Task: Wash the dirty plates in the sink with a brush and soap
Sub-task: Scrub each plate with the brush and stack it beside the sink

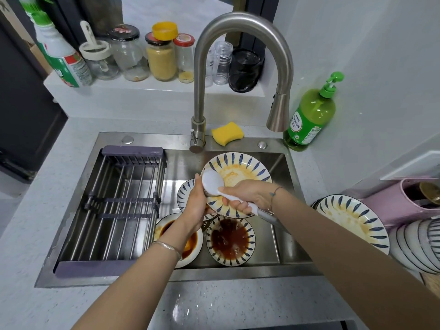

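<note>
Held item: round white ceramic plate (240,172) w/ blue leaf marks + yellow-orange smears, tilted above the stainless steel sink (166,140), right half of basin, toward back wall. Left hand (197,206) grips its lower-left rim, fingers curled under the edge. Right hand (247,195) is wrapped round the handle of the white plastic brush (212,183); brush head sits against the plate's left side.

Under it on the basin floor, same pattern:
- plate of dark brown sauce (230,240), near front wall
- second sauce plate (190,246) just left of that, partly covered by the left forearm
- third plate (187,196) behind those, mostly hidden by the left hand

Left half of basin: grey-purple slatted drain rack (112,206), spanning front to back.

Back rim: curved brushed-steel faucet (238,25), spout ending above the back-right corner; yellow sponge (227,133) just right of the faucet base. Green pump soap bottle (312,115) stands on the speckled grey worktop (47,210) at the sink's back-right corner.

Worktop right of sink: stack of smeared plates (352,220), striped bowls (416,244) nearer the front edge, pink container (392,201) behind them.

Ledge behind sink: row of glass jars (133,53).
</note>
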